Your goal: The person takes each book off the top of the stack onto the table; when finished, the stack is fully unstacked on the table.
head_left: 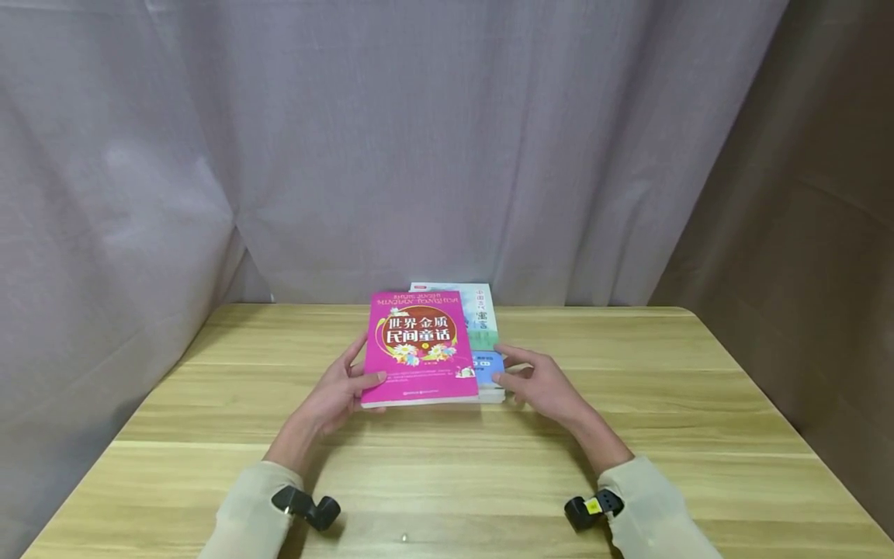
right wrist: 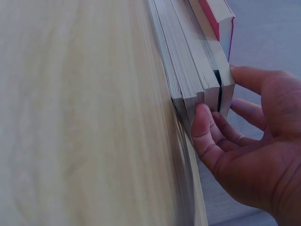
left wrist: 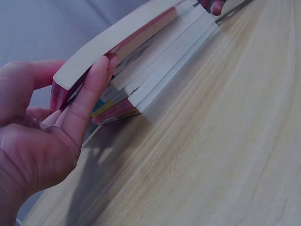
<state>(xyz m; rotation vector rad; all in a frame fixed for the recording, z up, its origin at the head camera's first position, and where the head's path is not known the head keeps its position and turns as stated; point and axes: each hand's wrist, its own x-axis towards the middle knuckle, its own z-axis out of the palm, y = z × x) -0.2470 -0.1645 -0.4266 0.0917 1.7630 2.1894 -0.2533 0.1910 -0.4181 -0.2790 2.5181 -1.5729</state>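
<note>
My left hand (head_left: pixel 340 392) grips a pink paperback book (head_left: pixel 419 380) at its left edge, thumb on the cover and fingers underneath. In the left wrist view this book is raised above a stack of books (left wrist: pixel 164 61), with a gap under its left end. Head on, it covers most of the stack. At the stack's right side, my right hand (head_left: pixel 545 384) holds the edge, with curved fingers against the page ends (right wrist: pixel 200 89). A blue-covered book (head_left: pixel 487 365) and a pale green and white book (head_left: pixel 482 310) show from behind the pink one.
The books are over the far middle of a wood-grain table (head_left: pixel 447 481). Behind its back edge hangs a grey curtain (head_left: pixel 391 155). A small shiny spot (head_left: pixel 404 537) shows near the front of the table.
</note>
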